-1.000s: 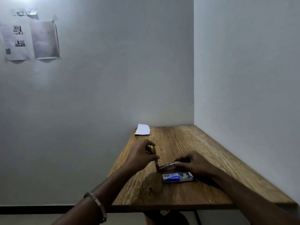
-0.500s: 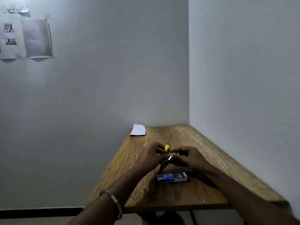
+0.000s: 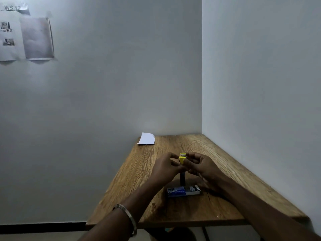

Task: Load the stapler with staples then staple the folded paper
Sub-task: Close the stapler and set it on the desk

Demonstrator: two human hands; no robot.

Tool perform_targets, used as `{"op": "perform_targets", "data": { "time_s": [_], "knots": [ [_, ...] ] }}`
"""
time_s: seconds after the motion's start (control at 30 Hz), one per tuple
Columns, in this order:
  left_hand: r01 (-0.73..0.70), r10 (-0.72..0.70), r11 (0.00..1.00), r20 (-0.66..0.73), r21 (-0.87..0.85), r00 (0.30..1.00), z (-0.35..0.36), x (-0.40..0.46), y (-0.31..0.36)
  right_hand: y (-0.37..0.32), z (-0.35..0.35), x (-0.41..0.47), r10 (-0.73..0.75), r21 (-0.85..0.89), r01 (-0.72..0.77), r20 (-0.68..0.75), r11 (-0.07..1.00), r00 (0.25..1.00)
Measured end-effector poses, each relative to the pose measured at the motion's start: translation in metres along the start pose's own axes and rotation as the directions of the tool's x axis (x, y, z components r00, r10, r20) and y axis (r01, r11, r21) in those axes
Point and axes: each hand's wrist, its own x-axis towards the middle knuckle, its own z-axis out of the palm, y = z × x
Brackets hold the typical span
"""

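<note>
Printed sheets (image 3: 26, 34) are taped to the wall (image 3: 112, 84) at upper left, with a small label above them reading "WS 12". A wooden table (image 3: 234, 171) stands in the corner of the room. At its far left corner lies the folded paper (image 3: 147, 138), flat on the surface and well apart from both hands. A metal bangle (image 3: 129, 217) sits on the left wrist. The left hand (image 3: 165, 168) is raised above the middle of the table, fingers curled, gripping the left side of the stapler (image 3: 182, 158). The stapler is yellow, held clear of the table between the two hands, with its yellow end pointing up and away; whether it is hinged open cannot be told. The right hand (image 3: 204, 166) meets the left at the stapler, fingers curled and pinching its right side. Below the hands, near the front edge, a blue and white staple box (image 3: 183, 190) lies on the table with its right end open. A dark shadow falls on the wood between the box and the hands.
</note>
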Motion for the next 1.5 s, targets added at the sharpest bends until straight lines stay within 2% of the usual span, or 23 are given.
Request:
{"op": "perform_targets", "data": {
  "time_s": [0.2, 0.33, 0.47, 0.57, 0.63, 0.83, 1.1, 1.5],
  "knots": [
    [-0.015, 0.021, 0.994, -0.058, 0.105, 0.998, 0.003, 0.002, 0.002, 0.001, 0.000, -0.002, -0.003, 0.002, 0.003, 0.092, 1.000, 0.996],
    [-0.030, 0.029, 0.999, 0.009, 0.037, 1.000, 0.002, 0.001, 0.002, -0.005, 0.001, -0.003, 0.042, 0.071, -0.045, 0.040, 0.996, 0.998],
    [0.035, -0.028, 0.993, 0.061, -0.116, 0.998, -0.010, -0.001, 0.004, -0.011, 0.000, 0.000, 0.162, 0.256, -0.150, -0.024, 0.955, 0.987],
    [0.079, -0.079, 0.993, 0.005, -0.092, 0.997, -0.028, -0.006, -0.006, -0.015, -0.004, -0.001, 0.231, 0.480, -0.218, 0.032, 0.850, 0.972],
    [0.110, -0.110, 0.993, -0.008, -0.049, 0.994, -0.040, -0.010, -0.016, -0.017, -0.007, -0.001, 0.230, 0.554, -0.238, 0.086, 0.798, 0.969],
    [0.177, -0.179, 0.981, 0.019, 0.083, 0.984, -0.051, -0.021, -0.038, -0.013, -0.012, -0.001, 0.265, 0.500, -0.259, 0.061, 0.826, 0.962],
    [0.137, -0.138, 0.984, 0.006, 0.118, 0.990, -0.049, -0.022, -0.041, -0.015, -0.011, -0.002, 0.231, 0.453, -0.196, -0.023, 0.870, 0.973],
    [0.073, -0.079, 0.979, 0.022, 0.192, 0.997, -0.050, -0.023, -0.047, -0.011, -0.011, 0.000, 0.212, 0.406, -0.202, 0.019, 0.891, 0.977]
  ]
}}
